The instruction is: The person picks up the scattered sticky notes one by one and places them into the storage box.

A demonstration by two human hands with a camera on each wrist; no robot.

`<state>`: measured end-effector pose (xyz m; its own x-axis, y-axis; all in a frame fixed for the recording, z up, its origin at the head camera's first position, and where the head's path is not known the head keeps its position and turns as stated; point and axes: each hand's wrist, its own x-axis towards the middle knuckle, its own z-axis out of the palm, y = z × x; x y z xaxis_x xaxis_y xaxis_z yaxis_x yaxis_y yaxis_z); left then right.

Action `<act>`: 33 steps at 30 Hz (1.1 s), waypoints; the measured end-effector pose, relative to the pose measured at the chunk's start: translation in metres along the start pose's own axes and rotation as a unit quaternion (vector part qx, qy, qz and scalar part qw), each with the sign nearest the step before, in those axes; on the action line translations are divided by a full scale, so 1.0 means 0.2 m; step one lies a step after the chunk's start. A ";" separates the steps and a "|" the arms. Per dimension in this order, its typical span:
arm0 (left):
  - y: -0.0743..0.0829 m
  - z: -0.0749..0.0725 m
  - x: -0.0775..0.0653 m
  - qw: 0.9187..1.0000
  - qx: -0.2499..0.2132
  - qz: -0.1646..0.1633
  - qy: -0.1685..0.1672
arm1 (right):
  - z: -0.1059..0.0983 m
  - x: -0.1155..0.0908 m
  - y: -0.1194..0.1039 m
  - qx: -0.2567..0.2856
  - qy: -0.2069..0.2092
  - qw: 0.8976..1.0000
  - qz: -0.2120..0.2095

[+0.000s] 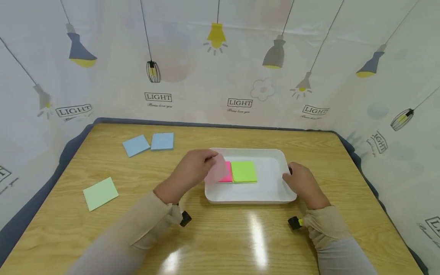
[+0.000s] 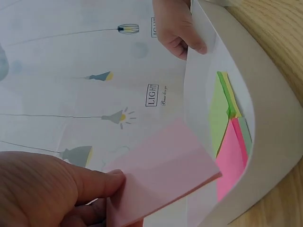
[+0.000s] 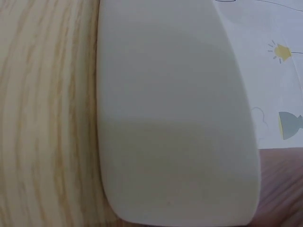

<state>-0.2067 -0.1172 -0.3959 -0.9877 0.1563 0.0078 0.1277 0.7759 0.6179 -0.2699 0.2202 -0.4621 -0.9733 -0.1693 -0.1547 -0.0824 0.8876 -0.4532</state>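
My left hand (image 1: pixel 192 170) pinches a pale pink sticky note pad (image 2: pixel 163 172) by its edge, thumb on the upper face. The pad is tilted over the left end of a white tray (image 1: pixel 273 191). Inside the tray, a bright pink sticky note pad (image 2: pixel 230 163) lies beside a lime green one (image 1: pixel 244 172). Pale green and yellow layers show beneath these two in the left wrist view. At the tray's right end, my right hand (image 1: pixel 306 184) grips the rim, thumb on the inner side. The tray's outer wall (image 3: pixel 175 118) fills most of the right wrist view.
Two light blue sticky note pads (image 1: pixel 162 141) lie side by side on the wooden table (image 1: pixel 220 236) at the back left. A pale green pad (image 1: pixel 101 193) lies nearer the left edge. A lamp-printed curtain (image 1: pixel 192 76) stands behind the table.
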 end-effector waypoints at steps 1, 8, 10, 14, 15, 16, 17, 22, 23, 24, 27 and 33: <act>0.01 0.01 0.02 1.000 0.001 -0.001 -0.004 | 0.00 0.00 0.00 0.001 0.001 1.000 -0.002; 0.00 0.12 0.14 0.999 0.029 0.011 -0.033 | -0.01 -0.01 -0.01 0.001 0.005 1.000 -0.010; -0.01 0.14 0.17 0.999 0.033 0.020 -0.036 | -0.01 -0.02 -0.01 0.000 0.006 1.000 -0.010; -0.03 0.19 0.20 0.998 0.038 0.029 -0.035 | -0.02 -0.02 -0.02 0.003 0.006 1.000 -0.011; -0.03 0.20 0.21 0.998 0.043 0.032 -0.034 | -0.02 -0.02 -0.02 0.004 0.007 1.000 -0.012; -0.04 0.20 0.22 0.998 0.047 0.032 -0.033 | -0.02 -0.02 -0.02 0.005 0.008 1.000 -0.012; -0.04 0.21 0.22 0.998 0.052 0.032 -0.033 | -0.02 -0.02 -0.02 0.005 0.009 1.000 -0.013; -0.05 0.21 0.24 0.997 0.066 0.017 -0.043 | -0.01 -0.02 -0.01 0.006 0.011 1.000 -0.013; -0.05 0.21 0.24 0.997 0.068 0.016 -0.046 | -0.01 -0.01 -0.01 0.006 0.010 1.000 -0.013; -0.05 0.21 0.24 0.996 0.071 0.014 -0.048 | -0.01 -0.01 -0.01 0.007 0.009 1.000 -0.012; -0.05 0.22 0.25 0.995 0.089 0.016 -0.052 | -0.01 -0.01 -0.01 0.008 0.007 1.000 -0.009; -0.05 0.25 0.27 0.991 0.122 0.021 -0.049 | -0.01 -0.01 -0.01 0.012 0.003 1.000 -0.002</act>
<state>-0.2576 -0.0860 -0.4403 -0.9689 0.2413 -0.0550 0.1983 0.8901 0.4104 -0.2683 0.2198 -0.4591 -0.9745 -0.1691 -0.1473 -0.0805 0.8768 -0.4740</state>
